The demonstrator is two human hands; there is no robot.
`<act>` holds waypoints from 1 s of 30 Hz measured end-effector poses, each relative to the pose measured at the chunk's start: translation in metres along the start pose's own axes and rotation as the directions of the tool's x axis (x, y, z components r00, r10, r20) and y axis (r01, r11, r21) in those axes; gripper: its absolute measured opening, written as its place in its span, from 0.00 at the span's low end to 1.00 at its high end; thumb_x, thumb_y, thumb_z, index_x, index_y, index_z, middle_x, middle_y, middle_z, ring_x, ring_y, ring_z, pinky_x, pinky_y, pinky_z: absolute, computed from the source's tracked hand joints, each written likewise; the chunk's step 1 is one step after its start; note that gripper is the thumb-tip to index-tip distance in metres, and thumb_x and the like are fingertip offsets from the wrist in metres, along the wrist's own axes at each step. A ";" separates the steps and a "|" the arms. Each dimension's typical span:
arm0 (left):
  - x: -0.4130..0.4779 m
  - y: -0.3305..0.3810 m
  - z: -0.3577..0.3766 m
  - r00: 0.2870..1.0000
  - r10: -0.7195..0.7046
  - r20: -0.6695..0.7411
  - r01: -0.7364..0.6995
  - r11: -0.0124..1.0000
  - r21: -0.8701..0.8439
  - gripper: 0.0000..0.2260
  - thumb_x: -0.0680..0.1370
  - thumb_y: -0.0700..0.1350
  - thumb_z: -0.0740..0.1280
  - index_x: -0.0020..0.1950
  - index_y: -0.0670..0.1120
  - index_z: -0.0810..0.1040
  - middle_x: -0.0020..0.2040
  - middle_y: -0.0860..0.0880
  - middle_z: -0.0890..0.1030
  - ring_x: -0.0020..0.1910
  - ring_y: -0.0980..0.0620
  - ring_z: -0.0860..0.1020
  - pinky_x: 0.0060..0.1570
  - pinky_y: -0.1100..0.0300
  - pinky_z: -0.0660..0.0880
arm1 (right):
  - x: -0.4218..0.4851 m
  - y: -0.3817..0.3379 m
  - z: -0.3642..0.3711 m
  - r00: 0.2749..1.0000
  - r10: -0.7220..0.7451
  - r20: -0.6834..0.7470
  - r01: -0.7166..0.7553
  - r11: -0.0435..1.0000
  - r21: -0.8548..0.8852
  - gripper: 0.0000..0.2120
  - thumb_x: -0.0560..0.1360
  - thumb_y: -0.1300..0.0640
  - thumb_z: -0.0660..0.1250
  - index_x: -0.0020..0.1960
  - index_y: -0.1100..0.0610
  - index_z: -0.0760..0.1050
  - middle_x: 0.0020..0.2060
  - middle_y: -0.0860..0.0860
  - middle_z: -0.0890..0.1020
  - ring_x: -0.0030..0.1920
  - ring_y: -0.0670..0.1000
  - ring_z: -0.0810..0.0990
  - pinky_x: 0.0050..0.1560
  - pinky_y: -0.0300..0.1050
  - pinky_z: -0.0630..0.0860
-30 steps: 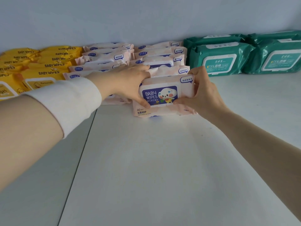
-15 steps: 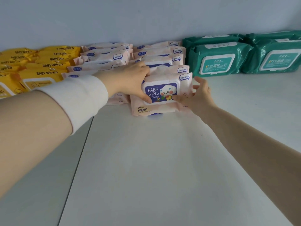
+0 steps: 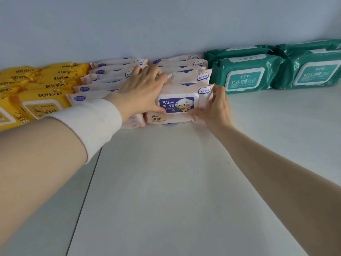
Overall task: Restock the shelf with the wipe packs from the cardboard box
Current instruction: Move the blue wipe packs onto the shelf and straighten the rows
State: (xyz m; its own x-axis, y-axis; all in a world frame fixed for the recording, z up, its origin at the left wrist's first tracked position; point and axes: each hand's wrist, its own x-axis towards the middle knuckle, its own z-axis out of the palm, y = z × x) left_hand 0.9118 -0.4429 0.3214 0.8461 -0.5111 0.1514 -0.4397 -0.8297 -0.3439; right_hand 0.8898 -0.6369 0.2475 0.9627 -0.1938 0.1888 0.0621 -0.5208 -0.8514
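Observation:
A pink baby wipe pack (image 3: 181,100) with a purple label stands at the front of the right-hand pink row (image 3: 186,70) on the white shelf (image 3: 166,182). My left hand (image 3: 142,89) holds its upper left corner, thumb on the label's lower left and fingers laid over the top onto the packs behind. My right hand (image 3: 215,108) touches the pack's right edge with straight fingers, its thumb along the lower front. A second pink row (image 3: 110,74) lies to the left, partly hidden by my left hand. The cardboard box is out of view.
Yellow baby wipe packs (image 3: 46,85) fill the shelf's left end. Green wipe packs (image 3: 245,74) and more green ones (image 3: 313,69) stand to the right. A pale wall closes the back. A seam (image 3: 86,191) splits the shelf boards.
The front pink pack has moved back against its row. My right hand has loosened from gripping the pack's right side to touching it with straight fingers. My left hand stays on the corner.

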 end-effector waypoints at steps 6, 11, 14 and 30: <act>-0.007 -0.015 0.003 0.995 0.073 0.071 -0.056 0.975 -0.215 0.43 0.63 0.61 0.74 0.70 0.45 0.60 0.69 0.44 0.68 0.67 0.45 0.68 0.62 0.51 0.65 | -0.010 0.017 -0.007 0.996 -0.020 0.091 0.027 0.996 -0.080 0.48 0.64 0.54 0.78 0.76 0.56 0.55 0.66 0.54 0.68 0.65 0.54 0.69 0.65 0.46 0.66; 0.001 -0.018 0.002 0.999 0.033 0.037 -0.026 0.986 -0.163 0.46 0.61 0.59 0.76 0.72 0.43 0.60 0.68 0.42 0.70 0.66 0.42 0.70 0.61 0.49 0.67 | -0.003 0.018 -0.006 0.991 -0.053 0.121 0.075 0.980 -0.185 0.46 0.64 0.52 0.77 0.75 0.56 0.56 0.63 0.55 0.69 0.64 0.56 0.68 0.65 0.48 0.66; 0.007 -0.019 0.004 0.999 0.020 0.037 -0.016 0.994 -0.104 0.46 0.61 0.59 0.77 0.71 0.42 0.62 0.65 0.40 0.71 0.63 0.40 0.70 0.61 0.48 0.66 | 0.004 0.016 -0.002 0.993 -0.081 0.080 0.103 0.938 -0.330 0.43 0.65 0.48 0.75 0.73 0.59 0.60 0.61 0.56 0.71 0.64 0.57 0.66 0.62 0.46 0.63; 0.001 -0.020 0.002 0.997 -0.002 0.075 0.018 0.977 -0.211 0.41 0.66 0.58 0.74 0.72 0.44 0.61 0.68 0.43 0.67 0.68 0.44 0.65 0.63 0.48 0.67 | 0.010 0.014 -0.007 0.993 0.016 0.119 0.014 0.971 -0.241 0.25 0.69 0.44 0.71 0.60 0.59 0.76 0.61 0.55 0.74 0.64 0.56 0.63 0.60 0.44 0.63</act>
State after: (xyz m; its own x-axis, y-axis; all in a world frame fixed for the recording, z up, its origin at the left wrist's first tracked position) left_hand 0.9217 -0.4264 0.3269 0.8671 -0.4913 0.0816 -0.4784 -0.8672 -0.1379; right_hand 0.8981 -0.6525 0.2408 0.9880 -0.1016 0.1159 0.0100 -0.7081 -0.7060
